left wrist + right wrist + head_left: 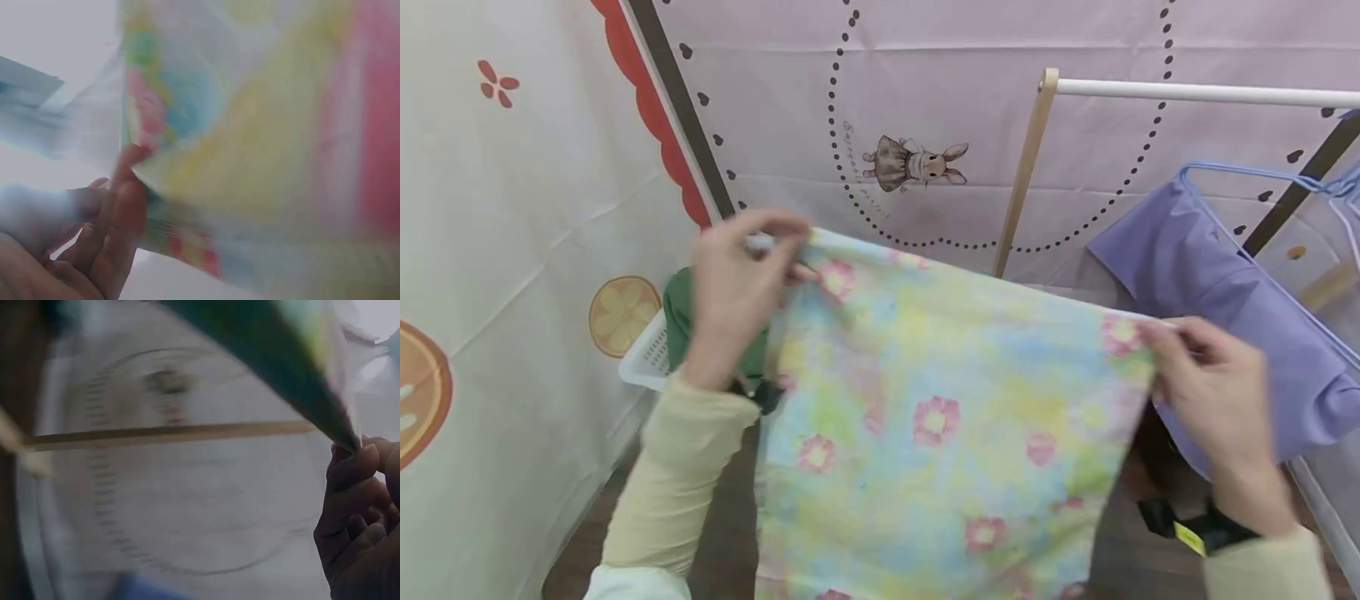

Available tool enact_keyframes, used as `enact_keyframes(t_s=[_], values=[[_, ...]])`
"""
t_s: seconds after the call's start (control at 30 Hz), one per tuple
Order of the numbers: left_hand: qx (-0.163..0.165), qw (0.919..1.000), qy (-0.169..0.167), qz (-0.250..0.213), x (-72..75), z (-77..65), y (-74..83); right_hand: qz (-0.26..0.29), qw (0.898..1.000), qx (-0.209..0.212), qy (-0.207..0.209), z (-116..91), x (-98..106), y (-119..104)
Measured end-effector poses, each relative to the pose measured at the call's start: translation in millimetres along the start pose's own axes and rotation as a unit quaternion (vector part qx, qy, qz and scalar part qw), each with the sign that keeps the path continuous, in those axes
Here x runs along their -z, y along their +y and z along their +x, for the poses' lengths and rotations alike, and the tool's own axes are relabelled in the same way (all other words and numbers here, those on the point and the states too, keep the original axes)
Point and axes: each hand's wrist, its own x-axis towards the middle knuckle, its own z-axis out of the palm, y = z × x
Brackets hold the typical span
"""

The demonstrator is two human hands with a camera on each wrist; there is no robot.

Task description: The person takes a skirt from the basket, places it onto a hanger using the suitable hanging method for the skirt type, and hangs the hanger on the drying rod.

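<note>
A pastel cloth (940,417) with pink flowers hangs spread between both hands, its upper edge pulled nearly straight and sloping down to the right. My left hand (741,283) pinches its upper left corner between thumb and fingers. At the upper right corner, my right hand (1213,383) pinches the same edge. In the left wrist view the cloth (250,125) fills most of the picture, blurred, beside the fingers of the left hand (106,231). The right wrist view shows the right hand (362,512) gripping the cloth's pointed corner. The cloth's lower end runs out of the head view.
A rack with a white rail (1195,92) and a wooden post (1028,167) stands behind. Purple fabric (1232,300) hangs on a blue hanger (1240,171) at the right. Left of the cloth, a white basket (643,354) holds green fabric (679,321). Printed curtains (760,100) surround the space.
</note>
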Motion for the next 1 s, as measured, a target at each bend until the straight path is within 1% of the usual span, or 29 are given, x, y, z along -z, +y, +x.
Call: enact_keyframes(t_s=[0.03,0.07,0.1,0.13,0.2,0.23,0.3,0.4,0.43,0.53,0.6,0.63,0.67,0.7,0.73,0.8,0.83,0.87,0.93,0.97,1.0], values=[[0.024,0.9981,-0.032,0.048,-12.7,2.4,-23.1,-0.051,0.998,-0.026,-0.021,4,-9,19],[0.051,0.993,-0.06,0.088,-25.9,3.5,-45.4,-0.057,0.996,-0.048,-0.045,7,-19,40],[0.063,0.9866,-0.082,0.127,-39.8,3.8,-67.9,-0.072,0.993,-0.071,-0.067,10,-29,60],[0.068,0.9805,-0.103,0.153,-52.7,2.7,-88.4,-0.081,0.988,-0.098,-0.086,12,-38,79],[0.08,0.9707,-0.134,0.183,-77.1,-1.4,-124.3,-0.1,0.977,-0.144,-0.124,14,-56,111],[0.087,0.9676,-0.149,0.184,-86.6,-4.5,-137.7,-0.099,0.972,-0.165,-0.135,15,-63,124],[0.097,0.9655,-0.171,0.171,-102.8,-11.0,-158.8,-0.092,0.963,-0.203,-0.149,17,-75,143],[0.133,0.9599,-0.188,0.16,-121.0,-15.3,-177.2,-0.089,0.957,-0.23,-0.154,22,-87,161],[0.14,0.9579,-0.192,0.161,-126.0,-15.8,-182.1,-0.092,0.955,-0.236,-0.154,23,-91,165],[0.142,0.9525,-0.206,0.174,-138.6,-19.3,-197.2,-0.106,0.95,-0.246,-0.163,22,-100,175],[0.139,0.9438,-0.237,0.183,-142.9,-27.4,-207.4,-0.119,0.944,-0.247,-0.184,18,-104,179],[0.138,0.9361,-0.261,0.192,-143.7,-33.0,-211.3,-0.124,0.942,-0.242,-0.2,15,-105,180],[0.14,0.9258,-0.289,0.199,-143.3,-39.6,-214.1,-0.131,0.939,-0.232,-0.219,11,-105,181],[0.14,0.9124,-0.323,0.209,-142.5,-46.1,-216.3,-0.144,0.935,-0.218,-0.24,8,-105,182],[0.138,0.8964,-0.361,0.217,-141.0,-52.4,-216.6,-0.161,0.93,-0.201,-0.264,4,-104,182],[0.132,0.8595,-0.436,0.232,-137.5,-62.7,-215.4,-0.19,0.918,-0.163,-0.307,-1,-103,182],[0.128,0.8409,-0.47,0.237,-135.7,-66.5,-214.7,-0.203,0.911,-0.146,-0.328,-3,-102,182],[0.125,0.8234,-0.499,0.24,-133.9,-69.7,-213.9,-0.219,0.901,-0.133,-0.351,-5,-101,182],[0.134,0.7934,-0.54,0.246,-129.6,-74.1,-212.6,-0.247,0.878,-0.112,-0.393,-8,-100,182],[0.146,0.7827,-0.551,0.251,-127.0,-75.9,-212.5,-0.255,0.868,-0.107,-0.412,-8,-101,182],[0.156,0.7749,-0.557,0.256,-124.2,-77.7,-213.1,-0.268,0.857,-0.101,-0.428,-9,-102,183]])
